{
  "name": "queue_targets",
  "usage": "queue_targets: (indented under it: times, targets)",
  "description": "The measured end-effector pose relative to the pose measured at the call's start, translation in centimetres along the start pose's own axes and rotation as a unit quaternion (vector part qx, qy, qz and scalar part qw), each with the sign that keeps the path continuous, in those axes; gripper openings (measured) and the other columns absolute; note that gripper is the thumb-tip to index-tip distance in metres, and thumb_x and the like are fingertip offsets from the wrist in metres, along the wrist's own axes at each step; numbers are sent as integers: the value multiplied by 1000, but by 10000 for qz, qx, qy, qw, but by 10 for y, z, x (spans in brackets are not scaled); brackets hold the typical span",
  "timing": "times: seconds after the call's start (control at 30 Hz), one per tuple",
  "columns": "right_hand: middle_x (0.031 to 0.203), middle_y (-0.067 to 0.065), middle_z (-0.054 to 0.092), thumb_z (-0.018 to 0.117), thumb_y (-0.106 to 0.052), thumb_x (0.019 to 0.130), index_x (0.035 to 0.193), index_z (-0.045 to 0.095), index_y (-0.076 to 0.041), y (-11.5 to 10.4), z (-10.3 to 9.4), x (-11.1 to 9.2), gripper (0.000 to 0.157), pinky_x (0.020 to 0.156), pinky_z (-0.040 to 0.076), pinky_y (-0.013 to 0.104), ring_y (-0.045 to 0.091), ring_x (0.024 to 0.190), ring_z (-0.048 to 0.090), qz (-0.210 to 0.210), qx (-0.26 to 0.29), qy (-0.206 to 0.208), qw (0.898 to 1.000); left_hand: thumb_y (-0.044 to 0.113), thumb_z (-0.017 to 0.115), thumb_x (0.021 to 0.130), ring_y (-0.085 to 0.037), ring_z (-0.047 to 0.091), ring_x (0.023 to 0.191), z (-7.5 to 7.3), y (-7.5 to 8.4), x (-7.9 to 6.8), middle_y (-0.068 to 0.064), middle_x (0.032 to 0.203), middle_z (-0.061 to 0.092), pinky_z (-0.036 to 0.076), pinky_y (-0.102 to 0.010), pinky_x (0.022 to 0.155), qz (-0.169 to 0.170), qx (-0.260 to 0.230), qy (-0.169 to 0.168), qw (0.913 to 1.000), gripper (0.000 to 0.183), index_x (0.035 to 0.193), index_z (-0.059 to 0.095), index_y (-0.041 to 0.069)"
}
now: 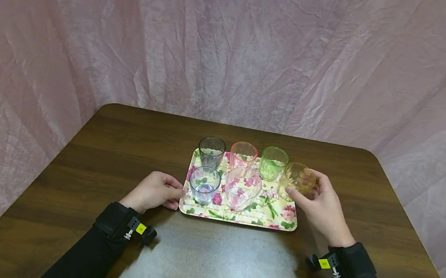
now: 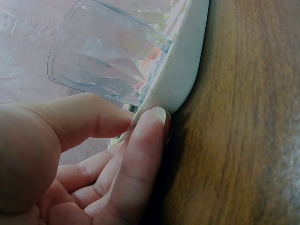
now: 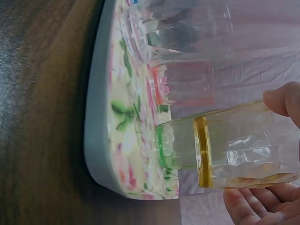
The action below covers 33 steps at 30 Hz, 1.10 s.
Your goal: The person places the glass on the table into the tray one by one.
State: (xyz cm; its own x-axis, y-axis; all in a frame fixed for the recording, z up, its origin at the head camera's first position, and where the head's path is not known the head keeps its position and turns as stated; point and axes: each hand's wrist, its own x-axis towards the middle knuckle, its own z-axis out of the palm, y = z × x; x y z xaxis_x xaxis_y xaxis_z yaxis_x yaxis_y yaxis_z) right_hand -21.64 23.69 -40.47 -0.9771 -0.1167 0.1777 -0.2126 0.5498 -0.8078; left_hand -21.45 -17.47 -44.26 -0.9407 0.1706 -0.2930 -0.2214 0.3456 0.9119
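Observation:
A flower-patterned tray [image 1: 248, 217] lies on the table, and my left hand [image 1: 156, 192] pinches its near left edge between thumb and finger. Between thumb and fingers, my right hand [image 1: 322, 206] holds a yellow glass tumbler [image 1: 297, 179] by its upper part, over the tray's right end. The right wrist view shows the yellow tumbler's thick base [image 3: 202, 152] raised off the tray, with a green tumbler [image 3: 176, 145] behind it. Along the tray's back stand a grey tumbler [image 1: 211, 152], a red one [image 1: 243, 156] and the green one. A blue tumbler [image 1: 204, 186] and a clear one [image 1: 242, 189] stand in front.
The brown wooden table [image 1: 120, 144] stretches out around the tray. A pinkish curtain [image 1: 226, 50] hangs behind its far edge. A black strap with a small camera sits on each wrist.

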Motion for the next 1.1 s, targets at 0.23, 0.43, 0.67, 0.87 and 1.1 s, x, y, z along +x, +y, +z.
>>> queue_targets:
  times: [0.23,0.43,0.67,0.87,1.1]
  targets:
    - [121,14,50,77,-34,89,144,34,-2,3,6,-4,77,61,54,24,23,90,60,57,127,-150,9998,4,73,91,-22,67,65,1,-1,1,-14,82,69,61,-30,59,0,-77,13,10000,15,101,69,-7]
    - [121,13,51,79,-31,87,142,36,-2,5,11,-5,76,60,54,24,22,92,61,91,283,-175,9994,6,73,91,-22,66,66,0,0,1,-13,82,69,61,-30,60,-16,14,27,10000,15,101,70,-5]
    - [119,15,51,81,-27,86,142,35,-2,7,19,-9,76,58,60,34,26,90,62,160,611,-297,9976,6,73,91,-22,66,66,0,1,0,-14,83,68,61,-30,61,-13,3,22,10000,16,102,70,-6]
    - [117,22,51,81,-20,87,141,34,-1,10,26,-11,74,59,61,37,29,84,63,147,846,-450,9953,4,72,92,-21,66,66,1,1,0,-14,82,68,61,-30,60,6,-39,23,10000,15,101,69,-7]
    - [118,28,50,78,-8,88,140,32,7,-9,28,-17,71,58,53,22,33,89,60,186,861,-571,9945,5,72,92,-21,67,66,1,0,1,-14,82,68,61,-30,60,-22,-47,19,10000,15,101,69,-7]
